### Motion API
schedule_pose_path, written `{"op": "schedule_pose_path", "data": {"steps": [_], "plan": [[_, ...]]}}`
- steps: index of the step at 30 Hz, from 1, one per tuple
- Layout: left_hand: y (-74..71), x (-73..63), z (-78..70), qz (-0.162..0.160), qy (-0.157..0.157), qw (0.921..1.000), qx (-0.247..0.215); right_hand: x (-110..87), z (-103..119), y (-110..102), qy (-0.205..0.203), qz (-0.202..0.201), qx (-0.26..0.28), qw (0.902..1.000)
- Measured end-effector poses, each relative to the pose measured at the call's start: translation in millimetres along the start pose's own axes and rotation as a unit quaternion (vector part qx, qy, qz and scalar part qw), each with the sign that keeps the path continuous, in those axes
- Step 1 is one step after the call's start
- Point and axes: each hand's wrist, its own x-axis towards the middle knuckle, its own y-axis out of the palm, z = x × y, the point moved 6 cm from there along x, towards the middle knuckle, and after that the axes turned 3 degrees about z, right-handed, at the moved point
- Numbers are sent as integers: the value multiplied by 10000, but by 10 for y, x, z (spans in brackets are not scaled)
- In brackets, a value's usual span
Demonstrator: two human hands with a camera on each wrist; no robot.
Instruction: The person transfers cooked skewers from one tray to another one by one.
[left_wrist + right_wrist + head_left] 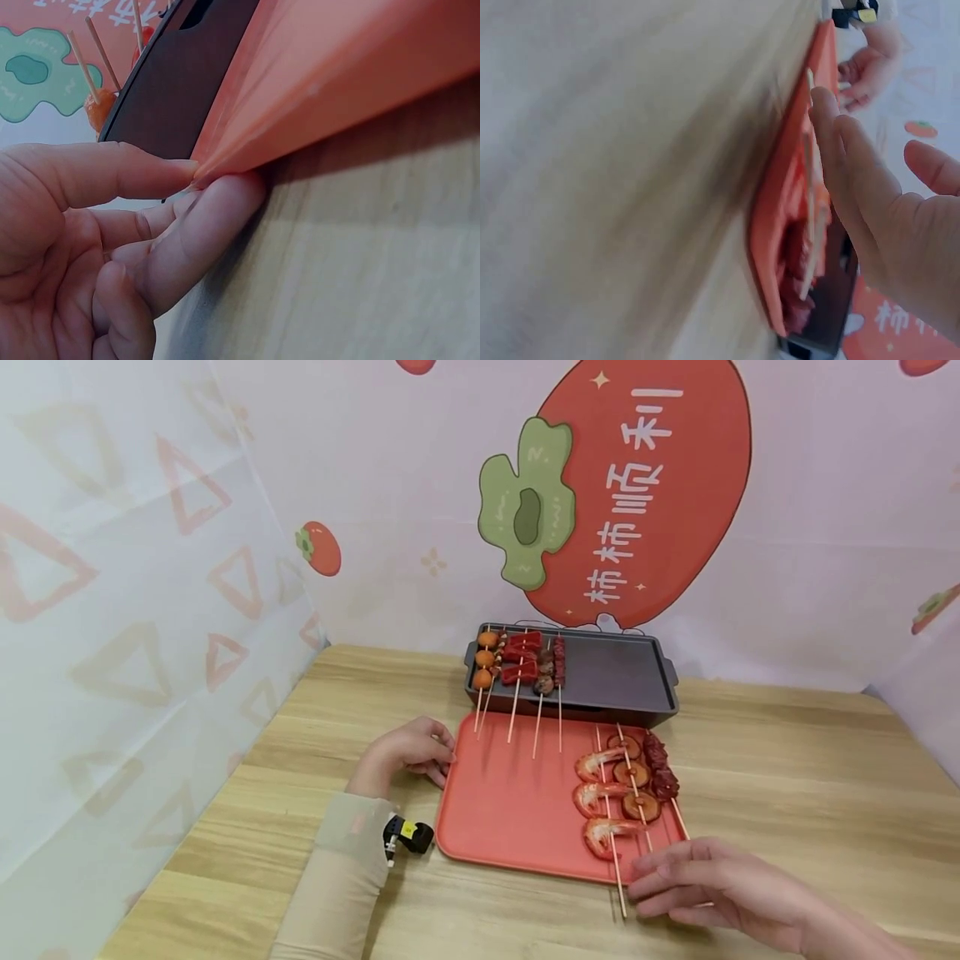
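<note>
My left hand (411, 748) pinches the left rim of a red-orange tray (502, 810) between thumb and fingers, as the left wrist view shows up close. On the tray's right side lie a shrimp skewer (598, 798), a skewer of round brown slices (632, 774) and a dark red meat skewer (660, 767). My right hand (723, 887) is at the tray's near right corner, beside the skewers' stick ends. Its fingers are extended in the right wrist view, with nothing gripped; whether the fingertips touch a stick or the rim, I cannot tell.
Directly behind the tray stands a black grill pan (615, 668) with several skewers on its left half: orange balls (485, 658), red pepper pieces (522, 660) and others. Their sticks overhang the tray. A printed cloth (390, 510) backs the wooden table (810, 777).
</note>
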Motion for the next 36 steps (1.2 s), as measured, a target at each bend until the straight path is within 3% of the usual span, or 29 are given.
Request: {"op": "schedule_pose_path", "data": {"steps": [5,11,15,19,23,27,31,36], "plan": [[5,-3,-11,-5,-2,10000,4,-145,358,-174,-682,277,-580,9956],[-9,-16,-27,-41,-20,10000,15,-452,904,-523,-1909,-7,-1224,9740],[-15,-15,-29,-31,13,10000,12,-644,1083,-753,-2536,-322,-1050,9611],[-19,-21,-39,-56,42,10000,30,-766,1107,-1015,-2865,-996,-694,9503],[-5,-20,-31,-41,50,9999,77,-776,1041,-1243,-2601,-1927,-824,9426],[-6,-29,-15,-61,49,9999,77,-652,964,-1383,-1839,-2545,-1474,9379],[-12,-29,-8,-116,49,9999,61,-492,899,-1481,-1039,-2869,-2147,9278],[3,-24,-1,-102,40,9999,87,-286,774,-1524,-151,-3018,-2533,9190]]}}
